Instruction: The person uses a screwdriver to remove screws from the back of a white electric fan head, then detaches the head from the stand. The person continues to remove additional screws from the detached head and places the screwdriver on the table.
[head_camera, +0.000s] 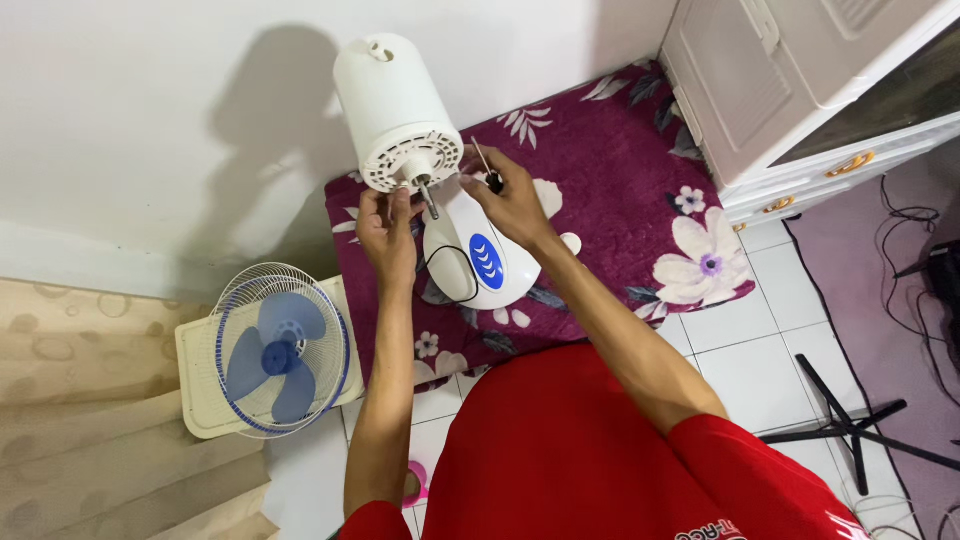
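Two hands meet at the white fan motor (395, 110), which lies on the floral mat (610, 170). Left hand (388, 232) pinches the metal shaft (429, 197); right hand (512, 200) grips a screwdriver (486, 166). Below the left hand stands the fan guard with blue blades (282, 350)
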